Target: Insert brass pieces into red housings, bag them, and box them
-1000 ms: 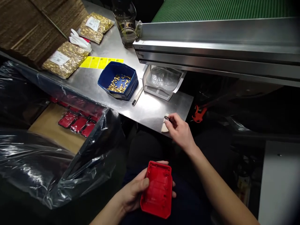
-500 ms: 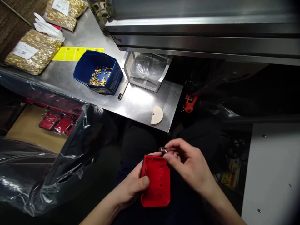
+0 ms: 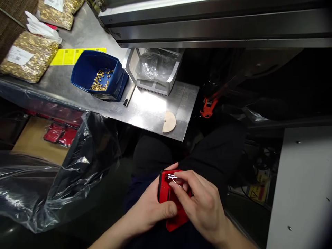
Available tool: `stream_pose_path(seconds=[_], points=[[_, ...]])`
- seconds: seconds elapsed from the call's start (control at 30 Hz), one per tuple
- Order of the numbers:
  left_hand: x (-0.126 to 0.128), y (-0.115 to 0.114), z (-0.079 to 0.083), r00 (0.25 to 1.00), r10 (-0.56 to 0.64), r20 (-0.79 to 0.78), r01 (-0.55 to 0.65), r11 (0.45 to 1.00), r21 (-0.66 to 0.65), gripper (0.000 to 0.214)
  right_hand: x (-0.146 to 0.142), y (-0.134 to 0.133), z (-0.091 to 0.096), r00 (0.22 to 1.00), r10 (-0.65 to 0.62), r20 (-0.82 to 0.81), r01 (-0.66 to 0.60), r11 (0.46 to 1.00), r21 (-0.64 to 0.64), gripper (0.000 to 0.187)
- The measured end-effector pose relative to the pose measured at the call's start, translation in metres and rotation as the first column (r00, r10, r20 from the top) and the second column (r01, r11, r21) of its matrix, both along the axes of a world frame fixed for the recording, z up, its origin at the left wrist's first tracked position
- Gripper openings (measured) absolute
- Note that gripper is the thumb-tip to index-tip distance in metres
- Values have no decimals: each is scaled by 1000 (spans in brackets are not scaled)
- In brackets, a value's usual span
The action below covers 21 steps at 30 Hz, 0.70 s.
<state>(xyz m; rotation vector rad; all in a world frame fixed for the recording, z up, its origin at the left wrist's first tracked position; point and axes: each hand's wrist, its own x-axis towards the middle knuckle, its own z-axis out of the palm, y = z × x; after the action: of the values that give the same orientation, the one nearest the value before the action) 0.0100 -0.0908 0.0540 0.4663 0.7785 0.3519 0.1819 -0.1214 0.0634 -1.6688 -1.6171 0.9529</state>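
Red casing (image 3: 164, 192) held in left hand (image 3: 153, 207), small shiny part (image 3: 171, 176) held in right hand (image 3: 204, 204)

The left hand is gripping the red casing at the near side of the scene, above the dark trousers (image 3: 152, 152); its thumb is lying across the casing. The right hand is pinching the small shiny part between thumb and forefinger, fingertips narrow, at the casing's far end. Whether the part is touching the casing, I cannot tell. Farther off, a metal table (image 3: 145, 119) is bearing a pale half-disc (image 3: 170, 122) near its right corner. Beyond that, a grey tray (image 3: 153, 86) is holding a clear plastic bag (image 3: 151, 65). Left of the tray, a blue bin (image 3: 116, 84) is containing loose gold-coloured pieces (image 3: 100, 82). A yellow label strip (image 3: 62, 57) is lying between the bin and a filled bag (image 3: 36, 57) at far left.
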Motion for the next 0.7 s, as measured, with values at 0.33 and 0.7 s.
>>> stream_pose_path(seconds=[0.33, 0.7], points=[[10, 3, 3, 997, -63, -43, 66, 995, 74, 113, 9, -3, 1, 999, -1, -37, -1, 999, -37, 14], [-4, -1, -13, 996, -50, 80, 54, 997, -56, 94, 38, 7, -3, 988, -57, -146, 41, 993, -110, 7]])
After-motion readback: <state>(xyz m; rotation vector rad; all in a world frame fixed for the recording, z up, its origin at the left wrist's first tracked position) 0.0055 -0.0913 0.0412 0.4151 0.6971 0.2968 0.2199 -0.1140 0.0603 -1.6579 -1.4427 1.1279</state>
